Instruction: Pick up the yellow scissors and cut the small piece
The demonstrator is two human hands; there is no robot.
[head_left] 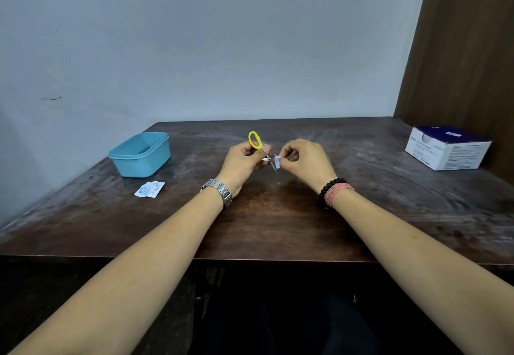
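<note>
I saw the small white paper packet (277,162) pinched in the right hand (304,164) above the middle of the dark wooden table (278,224), held upright, I judged, so the blades could meet its edge. The left hand (241,166) gripped the yellow-handled steel scissors (260,148), tips touching the packet. At nine o'clock stood the light-blue plastic tub (141,154), contents unclear; a torn white-and-blue wrapper (149,189) lay beside it. At three o'clock sat a white-and-purple cardboard box (447,147).

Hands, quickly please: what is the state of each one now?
Left hand: closed, gripping the yellow-handled scissors.
Right hand: closed, pinching a small white packet at the blades.
</note>
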